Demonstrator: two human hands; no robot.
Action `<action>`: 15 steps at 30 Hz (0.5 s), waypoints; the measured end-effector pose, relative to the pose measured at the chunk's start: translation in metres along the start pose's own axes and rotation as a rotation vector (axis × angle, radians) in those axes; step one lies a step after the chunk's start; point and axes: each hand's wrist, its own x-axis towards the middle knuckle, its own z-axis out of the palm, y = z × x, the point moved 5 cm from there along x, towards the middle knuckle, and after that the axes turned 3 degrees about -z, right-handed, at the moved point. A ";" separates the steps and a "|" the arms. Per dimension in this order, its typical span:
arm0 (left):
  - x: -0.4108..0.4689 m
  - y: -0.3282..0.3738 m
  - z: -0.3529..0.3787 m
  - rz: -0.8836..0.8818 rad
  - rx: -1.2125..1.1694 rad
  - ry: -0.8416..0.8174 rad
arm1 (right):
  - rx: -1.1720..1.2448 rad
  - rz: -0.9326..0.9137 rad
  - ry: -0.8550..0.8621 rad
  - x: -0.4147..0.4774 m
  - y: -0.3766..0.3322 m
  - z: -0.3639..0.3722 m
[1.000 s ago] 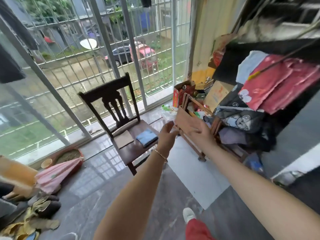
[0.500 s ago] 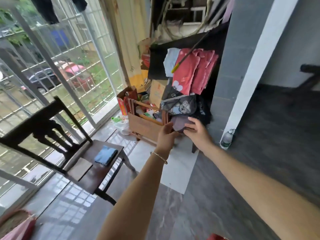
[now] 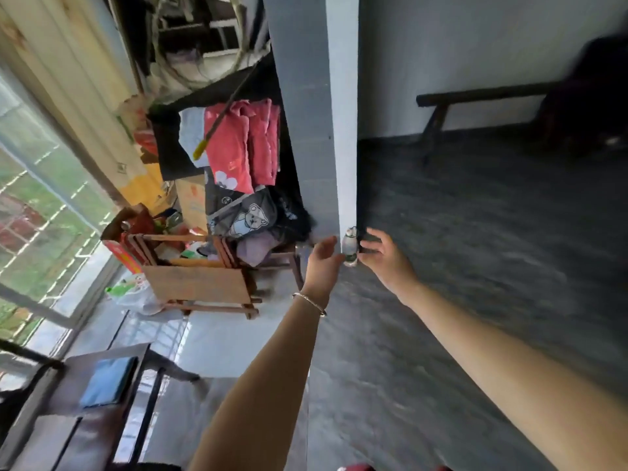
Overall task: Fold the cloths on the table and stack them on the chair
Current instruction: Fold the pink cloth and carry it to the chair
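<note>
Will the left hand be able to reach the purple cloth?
Probably yes. The left hand is open just right of the purple cloth, and nothing shows between them. The cloth's near side is uncovered.

Both arms reach forward, left hand [image 3: 322, 258] and right hand [image 3: 385, 254] empty, fingers loosely spread.

A tall grey-and-white concrete pillar [image 3: 319, 130] is standing at twelve o'clock, and a small pale plastic bottle [image 3: 350, 247] is sitting at its foot. A long dark wooden bench [image 3: 475, 95] is running along the white wall [image 3: 475, 45] at two o'clock. At eight o'clock a flat brown wooden panel [image 3: 198, 283] is leaning against a slatted wooden frame [image 3: 214, 305], with a white-and-green plastic bag [image 3: 132, 294] lying just beside it, at its nine o'clock. A white metal window grille [image 3: 51, 212] is filling nine o'clock.
</note>
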 end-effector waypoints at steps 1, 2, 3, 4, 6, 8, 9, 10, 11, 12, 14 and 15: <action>0.000 -0.002 0.013 0.000 0.005 -0.009 | 0.011 0.004 0.024 -0.002 0.003 -0.014; 0.000 -0.005 0.028 -0.002 0.002 -0.023 | 0.026 0.018 0.043 -0.005 0.008 -0.029; -0.002 -0.006 0.045 -0.003 0.001 -0.045 | 0.046 0.033 0.058 -0.008 0.013 -0.045; -0.005 -0.008 0.061 -0.002 0.005 -0.068 | 0.053 0.042 0.071 -0.011 0.017 -0.060; -0.014 -0.011 0.098 -0.014 0.035 -0.126 | 0.063 0.053 0.123 -0.017 0.029 -0.096; -0.018 -0.015 0.123 -0.022 0.052 -0.157 | 0.082 0.063 0.149 -0.022 0.038 -0.120; -0.022 -0.016 0.138 -0.023 0.064 -0.169 | 0.087 0.072 0.159 -0.026 0.043 -0.134; -0.026 -0.016 0.154 -0.017 0.071 -0.184 | 0.092 0.080 0.171 -0.029 0.047 -0.149; -0.031 -0.019 0.176 -0.021 0.072 -0.197 | 0.099 0.085 0.181 -0.034 0.054 -0.169; -0.034 -0.022 0.188 -0.025 0.066 -0.207 | 0.098 0.087 0.184 -0.037 0.058 -0.179; -0.042 -0.029 0.221 -0.033 0.080 -0.246 | 0.097 0.097 0.207 -0.044 0.069 -0.209; -0.046 -0.031 0.237 -0.032 0.099 -0.260 | 0.099 0.103 0.221 -0.047 0.075 -0.225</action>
